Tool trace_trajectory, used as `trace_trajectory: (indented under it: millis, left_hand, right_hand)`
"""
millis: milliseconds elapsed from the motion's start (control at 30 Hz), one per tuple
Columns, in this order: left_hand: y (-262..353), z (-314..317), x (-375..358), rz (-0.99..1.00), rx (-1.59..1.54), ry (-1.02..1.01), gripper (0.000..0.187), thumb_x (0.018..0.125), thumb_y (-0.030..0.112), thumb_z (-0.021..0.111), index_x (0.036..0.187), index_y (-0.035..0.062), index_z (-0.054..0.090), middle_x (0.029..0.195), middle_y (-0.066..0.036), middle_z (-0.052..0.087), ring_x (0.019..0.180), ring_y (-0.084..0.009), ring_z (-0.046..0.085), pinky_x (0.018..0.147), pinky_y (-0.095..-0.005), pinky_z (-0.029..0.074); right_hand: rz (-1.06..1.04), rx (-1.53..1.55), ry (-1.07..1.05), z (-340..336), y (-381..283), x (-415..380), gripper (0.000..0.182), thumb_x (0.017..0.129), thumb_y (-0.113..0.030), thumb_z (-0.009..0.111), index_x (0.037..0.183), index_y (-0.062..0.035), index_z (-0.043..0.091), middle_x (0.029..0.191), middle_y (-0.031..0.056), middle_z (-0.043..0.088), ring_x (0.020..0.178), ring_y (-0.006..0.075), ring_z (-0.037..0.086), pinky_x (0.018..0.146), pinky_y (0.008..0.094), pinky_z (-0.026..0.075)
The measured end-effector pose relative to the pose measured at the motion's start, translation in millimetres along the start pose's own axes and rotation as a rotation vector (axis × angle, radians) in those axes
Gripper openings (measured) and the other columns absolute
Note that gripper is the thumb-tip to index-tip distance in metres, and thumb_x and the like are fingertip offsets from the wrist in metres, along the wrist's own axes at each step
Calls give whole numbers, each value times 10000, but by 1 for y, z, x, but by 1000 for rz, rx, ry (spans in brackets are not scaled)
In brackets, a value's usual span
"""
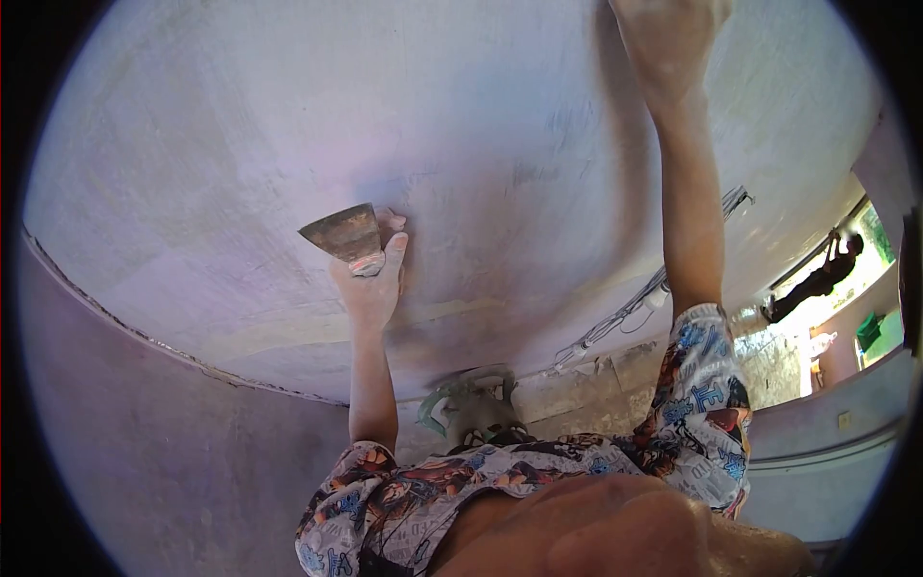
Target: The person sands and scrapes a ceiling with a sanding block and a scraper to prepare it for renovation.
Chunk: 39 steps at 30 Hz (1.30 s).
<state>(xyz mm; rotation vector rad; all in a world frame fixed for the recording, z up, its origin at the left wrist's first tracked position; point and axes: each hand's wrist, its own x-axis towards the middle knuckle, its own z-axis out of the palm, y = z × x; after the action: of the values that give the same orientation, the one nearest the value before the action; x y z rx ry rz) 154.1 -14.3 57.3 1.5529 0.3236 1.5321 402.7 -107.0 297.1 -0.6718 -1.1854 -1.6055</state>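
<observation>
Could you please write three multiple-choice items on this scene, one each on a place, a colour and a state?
1. Where is the putty knife?
A. In the left hand, raised to the pale plastered surface
B. Lying on a ledge
C. In the distant person's hand

2. What do the person's sleeves look like?
A. Plain black
B. Plain yellow
C. Printed in blue, white and orange

3. How is the left hand?
A. Open and empty
B. Closed on the knife's handle
C. Flat on the surface

Answers: 1 A, as the putty knife sticks out of the left hand up against the plastered surface. 2 C, as the sleeves carry a busy print in those colours. 3 B, as its fingers wrap the handle just under the blade.
</observation>
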Motion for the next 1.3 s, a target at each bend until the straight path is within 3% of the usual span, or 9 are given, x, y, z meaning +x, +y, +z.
trace_trajectory:
  millis: [367,600,667,867,900,1067,1133,1167,1300]
  left_hand:
    - [-3,2,-3,10,-31,0,130,910,19,651,994,-44,573,1027,-107,628,366,-60,435,326,-224,271]
    - [-2,6,2,-13,34,54,103,928,46,641,995,-23,600,621,-24,547,350,-55,398,332,-234,260]
    - [-8,2,6,-24,62,52,110,930,54,643,1001,-20,604,578,-9,522,351,-55,395,334,-237,259]
    - [-13,3,14,-35,115,8,137,928,108,671,1002,3,625,580,1,512,365,-57,404,351,-232,265]
    - [-15,2,18,-32,127,15,137,928,108,671,1002,3,625,580,1,512,365,-57,404,351,-232,265]
    - [-29,-4,29,-149,132,35,115,896,91,705,965,13,656,825,-11,655,432,-31,449,381,-217,309]
    - [-35,-7,36,-186,158,63,123,890,109,715,945,17,655,779,-9,637,431,-35,449,381,-223,312]
    - [-39,-8,38,-215,174,85,134,885,126,725,925,20,654,732,-7,619,429,-40,449,381,-229,315]
    - [-85,-36,28,-47,457,131,235,853,161,757,823,21,571,635,-26,573,437,-81,471,419,-244,362]
  right_hand:
    - [184,16,-141,-28,-20,-35,53,836,65,632,871,27,641,736,168,548,611,299,555,562,374,434]
    - [24,-7,-74,-8,11,-2,20,854,15,636,842,29,628,751,190,581,668,365,589,611,414,460]
    - [230,-173,-469,-15,9,-43,51,828,-75,644,831,-55,691,812,128,638,703,264,629,598,384,494]
    - [-232,166,-363,-2,-5,-92,252,789,-63,583,1025,-116,652,810,85,615,727,243,632,584,385,515]
    - [43,168,-275,3,2,-53,49,867,-13,631,854,31,648,801,199,623,709,381,615,655,433,475]
    - [146,-41,-31,52,56,-39,92,887,-57,624,933,8,670,888,192,672,806,377,647,723,429,500]
    - [173,137,-182,57,4,-89,156,893,-77,627,1029,-17,675,966,198,680,906,367,651,809,434,503]
    - [39,-38,-743,76,10,-171,299,795,-79,589,1083,-131,651,940,81,631,819,242,647,609,372,533]
    - [97,451,-820,0,-100,-240,256,819,-79,631,1057,-157,683,1004,78,648,835,268,651,671,372,524]
